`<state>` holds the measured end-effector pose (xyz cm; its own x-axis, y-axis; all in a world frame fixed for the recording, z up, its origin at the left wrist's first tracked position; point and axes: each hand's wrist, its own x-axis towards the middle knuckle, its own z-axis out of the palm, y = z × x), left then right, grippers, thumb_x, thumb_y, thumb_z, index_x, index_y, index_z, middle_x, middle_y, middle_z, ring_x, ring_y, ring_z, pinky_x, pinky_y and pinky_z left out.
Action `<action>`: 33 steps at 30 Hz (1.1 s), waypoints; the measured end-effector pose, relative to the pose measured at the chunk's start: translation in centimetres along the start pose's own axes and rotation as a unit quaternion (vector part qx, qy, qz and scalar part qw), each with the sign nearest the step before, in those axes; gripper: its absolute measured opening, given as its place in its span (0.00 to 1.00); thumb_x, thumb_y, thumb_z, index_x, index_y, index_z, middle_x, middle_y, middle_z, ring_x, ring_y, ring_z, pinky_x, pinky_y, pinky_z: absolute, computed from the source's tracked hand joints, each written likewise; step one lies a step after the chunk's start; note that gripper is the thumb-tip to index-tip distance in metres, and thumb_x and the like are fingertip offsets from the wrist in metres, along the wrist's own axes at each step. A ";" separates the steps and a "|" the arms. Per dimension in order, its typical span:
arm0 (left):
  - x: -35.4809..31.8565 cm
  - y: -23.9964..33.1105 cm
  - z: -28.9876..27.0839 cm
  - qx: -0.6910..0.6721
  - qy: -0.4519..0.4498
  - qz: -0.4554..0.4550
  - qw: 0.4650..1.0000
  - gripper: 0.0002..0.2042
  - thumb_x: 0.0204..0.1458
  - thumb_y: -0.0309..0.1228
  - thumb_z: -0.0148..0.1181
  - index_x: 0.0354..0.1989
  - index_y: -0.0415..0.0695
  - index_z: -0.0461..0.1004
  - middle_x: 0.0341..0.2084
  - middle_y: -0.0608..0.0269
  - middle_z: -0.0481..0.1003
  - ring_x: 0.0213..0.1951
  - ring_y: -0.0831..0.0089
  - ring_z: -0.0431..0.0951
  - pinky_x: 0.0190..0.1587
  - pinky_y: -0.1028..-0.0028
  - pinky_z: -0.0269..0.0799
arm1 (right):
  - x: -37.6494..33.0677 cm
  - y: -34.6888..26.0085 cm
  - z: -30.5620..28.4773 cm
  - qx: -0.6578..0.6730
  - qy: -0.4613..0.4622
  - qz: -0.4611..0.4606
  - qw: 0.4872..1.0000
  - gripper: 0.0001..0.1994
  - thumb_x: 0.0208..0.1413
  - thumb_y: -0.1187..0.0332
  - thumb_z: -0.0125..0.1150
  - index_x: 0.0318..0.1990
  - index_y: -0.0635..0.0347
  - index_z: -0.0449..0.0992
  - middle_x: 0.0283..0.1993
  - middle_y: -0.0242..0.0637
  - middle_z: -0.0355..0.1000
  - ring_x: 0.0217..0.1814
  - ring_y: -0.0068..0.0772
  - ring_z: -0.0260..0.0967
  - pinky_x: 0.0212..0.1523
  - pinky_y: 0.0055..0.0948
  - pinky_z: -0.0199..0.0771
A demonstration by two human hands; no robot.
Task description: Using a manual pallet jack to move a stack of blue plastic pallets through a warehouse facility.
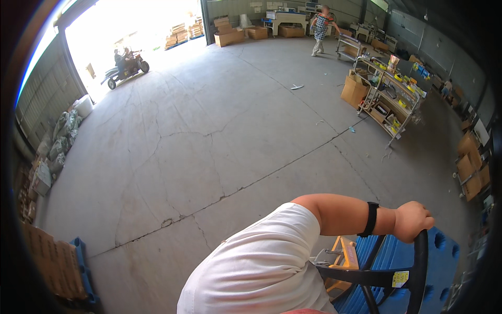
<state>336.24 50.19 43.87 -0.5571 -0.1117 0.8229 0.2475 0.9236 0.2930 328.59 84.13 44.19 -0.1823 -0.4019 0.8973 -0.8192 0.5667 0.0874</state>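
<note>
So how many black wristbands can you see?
1: a black wristband on the forearm behind the left hand gripping a curved black handle. Right wrist is out of view, so others may hide.

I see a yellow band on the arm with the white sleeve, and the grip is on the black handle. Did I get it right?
Nearly! The band is black, not yellow; the head view shows it. It is on the arm with the white sleeve, and the grip is on the black handle.

Doorway [125, 26] blown out; dark, warped rim.
</note>
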 end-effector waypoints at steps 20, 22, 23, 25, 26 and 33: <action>-5.9 7.0 -1.3 -0.074 0.067 0.073 0.992 0.22 0.44 0.22 0.62 0.51 0.40 0.70 0.40 0.55 0.72 0.36 0.58 0.75 0.36 0.63 0.72 | -6.1 18.4 9.2 0.038 -0.016 -0.026 0.999 0.23 0.51 0.60 0.74 0.46 0.67 0.73 0.41 0.48 0.74 0.39 0.48 0.73 0.42 0.42 0.73; -2.9 6.5 0.4 -0.105 0.083 0.105 0.985 0.21 0.44 0.22 0.62 0.51 0.39 0.71 0.42 0.54 0.73 0.36 0.58 0.76 0.37 0.64 0.73 | -8.9 30.5 11.6 0.099 0.024 -0.020 0.995 0.22 0.55 0.71 0.68 0.55 0.72 0.71 0.52 0.50 0.72 0.53 0.45 0.72 0.56 0.40 0.71; -3.2 6.0 0.8 -0.082 0.067 0.074 0.992 0.21 0.45 0.22 0.63 0.51 0.38 0.72 0.43 0.54 0.74 0.36 0.58 0.76 0.38 0.65 0.73 | -5.6 22.1 12.5 0.137 -0.003 0.048 0.989 0.18 0.56 0.69 0.69 0.50 0.70 0.73 0.47 0.49 0.74 0.48 0.44 0.73 0.52 0.38 0.73; -2.1 4.7 2.0 -0.042 0.057 0.070 0.995 0.22 0.42 0.22 0.65 0.50 0.37 0.72 0.43 0.52 0.75 0.36 0.58 0.78 0.38 0.64 0.74 | -1.3 18.1 14.9 0.153 0.038 0.060 0.986 0.15 0.52 0.74 0.72 0.44 0.68 0.75 0.42 0.46 0.74 0.41 0.41 0.71 0.46 0.36 0.75; -1.3 4.1 2.7 -0.023 0.043 0.056 0.997 0.23 0.41 0.22 0.66 0.50 0.37 0.72 0.43 0.50 0.75 0.36 0.58 0.78 0.37 0.64 0.74 | -0.1 17.2 16.9 0.145 0.071 0.054 0.985 0.14 0.51 0.76 0.72 0.43 0.67 0.75 0.40 0.44 0.74 0.41 0.40 0.71 0.44 0.34 0.74; 4.1 -1.3 6.8 0.060 0.009 0.050 0.997 0.31 0.34 0.20 0.66 0.53 0.30 0.67 0.40 0.41 0.74 0.35 0.53 0.77 0.36 0.63 0.74 | 8.5 17.6 28.0 0.218 0.122 0.049 0.967 0.15 0.42 0.74 0.76 0.36 0.59 0.74 0.30 0.42 0.73 0.29 0.43 0.71 0.32 0.34 0.72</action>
<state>328.24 51.01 43.54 -0.5201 -0.0222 0.8538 0.2039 0.9675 0.1493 297.43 70.52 41.19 -0.1799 -0.1505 0.9721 -0.9659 0.2140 -0.1457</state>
